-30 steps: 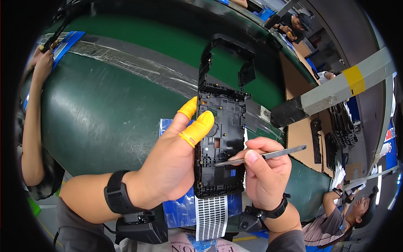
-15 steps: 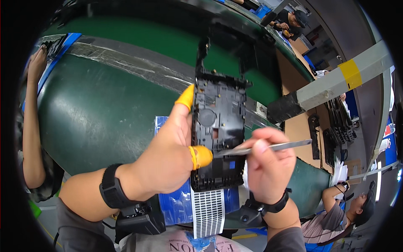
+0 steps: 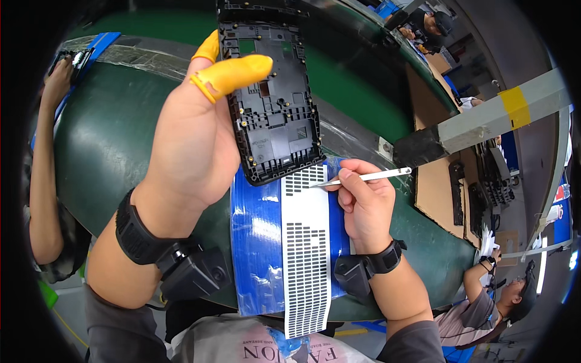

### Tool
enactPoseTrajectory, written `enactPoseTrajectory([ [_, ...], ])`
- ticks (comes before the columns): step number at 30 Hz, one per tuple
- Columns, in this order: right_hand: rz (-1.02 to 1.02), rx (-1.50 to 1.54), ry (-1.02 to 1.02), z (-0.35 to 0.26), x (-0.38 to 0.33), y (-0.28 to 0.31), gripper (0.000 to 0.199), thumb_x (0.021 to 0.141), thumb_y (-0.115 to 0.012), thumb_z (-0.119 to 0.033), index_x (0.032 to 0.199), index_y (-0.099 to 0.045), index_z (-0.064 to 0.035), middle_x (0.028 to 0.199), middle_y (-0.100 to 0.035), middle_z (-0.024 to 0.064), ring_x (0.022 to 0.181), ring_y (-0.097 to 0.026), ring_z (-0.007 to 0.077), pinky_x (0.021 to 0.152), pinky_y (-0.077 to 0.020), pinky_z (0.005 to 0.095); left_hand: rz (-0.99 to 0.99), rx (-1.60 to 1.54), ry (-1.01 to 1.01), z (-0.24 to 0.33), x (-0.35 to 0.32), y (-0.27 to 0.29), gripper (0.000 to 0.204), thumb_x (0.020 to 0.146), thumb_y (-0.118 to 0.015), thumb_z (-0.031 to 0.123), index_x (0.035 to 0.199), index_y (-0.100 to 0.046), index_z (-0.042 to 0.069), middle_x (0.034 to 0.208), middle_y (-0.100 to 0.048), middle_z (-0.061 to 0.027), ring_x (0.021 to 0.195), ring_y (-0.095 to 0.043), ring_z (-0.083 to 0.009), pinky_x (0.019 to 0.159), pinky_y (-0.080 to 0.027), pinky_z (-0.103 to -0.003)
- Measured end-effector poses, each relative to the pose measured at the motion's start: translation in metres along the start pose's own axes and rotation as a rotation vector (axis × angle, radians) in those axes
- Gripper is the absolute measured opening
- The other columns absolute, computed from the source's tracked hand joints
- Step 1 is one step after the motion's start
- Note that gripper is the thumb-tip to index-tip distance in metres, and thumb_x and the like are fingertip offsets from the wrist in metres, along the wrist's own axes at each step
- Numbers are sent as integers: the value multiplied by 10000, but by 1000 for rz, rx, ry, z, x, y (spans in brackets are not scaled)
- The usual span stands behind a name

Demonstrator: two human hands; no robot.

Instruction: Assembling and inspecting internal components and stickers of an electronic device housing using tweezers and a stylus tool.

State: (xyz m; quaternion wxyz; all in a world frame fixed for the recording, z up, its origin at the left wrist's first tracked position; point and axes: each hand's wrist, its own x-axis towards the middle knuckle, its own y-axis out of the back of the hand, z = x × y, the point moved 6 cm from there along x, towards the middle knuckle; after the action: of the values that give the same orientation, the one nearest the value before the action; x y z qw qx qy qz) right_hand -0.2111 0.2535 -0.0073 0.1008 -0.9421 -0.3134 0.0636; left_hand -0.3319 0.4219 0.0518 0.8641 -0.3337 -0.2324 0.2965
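Observation:
My left hand point(image 3: 196, 130) grips a black plastic housing point(image 3: 284, 88) by its left side, with yellow finger cots point(image 3: 233, 75) on the thumb and a finger. The housing is raised and slightly tilted, its ribbed inner face toward me. Pinched in my right hand point(image 3: 369, 209) is a pair of metal tweezers point(image 3: 375, 175). Their tips reach a white sheet point(image 3: 305, 209) with rows of small black rectangular stickers; a band of the sheet has none. Beneath the sheet lies a blue plastic-wrapped pad point(image 3: 257, 242).
A green work surface point(image 3: 127, 145) spreads around, with a green belt point(image 3: 357, 127) beyond. A grey metal post point(image 3: 478, 130) with yellow tape juts in at right, near cardboard point(image 3: 439, 199) and black parts point(image 3: 457, 181). Co-workers sit at right and far right; another person's arm point(image 3: 45, 175) is at left.
My left hand has lifted the housing up and to the left, uncovering the sticker sheet. My right hand has brought the tweezers from the housing down to the sheet.

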Motion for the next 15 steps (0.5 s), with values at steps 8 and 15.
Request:
enactPoseTrajectory([
  [8, 19, -93, -1, 1, 1, -3, 139, 765, -538, 10, 895, -537, 59, 622, -542, 51, 503, -473, 61, 428, -322, 162, 28, -70, 23, -5, 2, 3, 397, 821, -439, 107, 1197, -347, 19, 1119, -460, -53, 1027, -444, -156, 895, -347, -307],
  [15, -45, 46, -9, -13, -2, -3, 176, 763, -536, 5, 927, -527, 66, 635, -535, 58, 505, -460, 65, 426, -310, 166, 58, -16, 26, -27, -1, 6, 382, 853, -440, 153, 1209, -332, 63, 1107, -461, -63, 1003, -467, -160, 854, -393, -309],
])
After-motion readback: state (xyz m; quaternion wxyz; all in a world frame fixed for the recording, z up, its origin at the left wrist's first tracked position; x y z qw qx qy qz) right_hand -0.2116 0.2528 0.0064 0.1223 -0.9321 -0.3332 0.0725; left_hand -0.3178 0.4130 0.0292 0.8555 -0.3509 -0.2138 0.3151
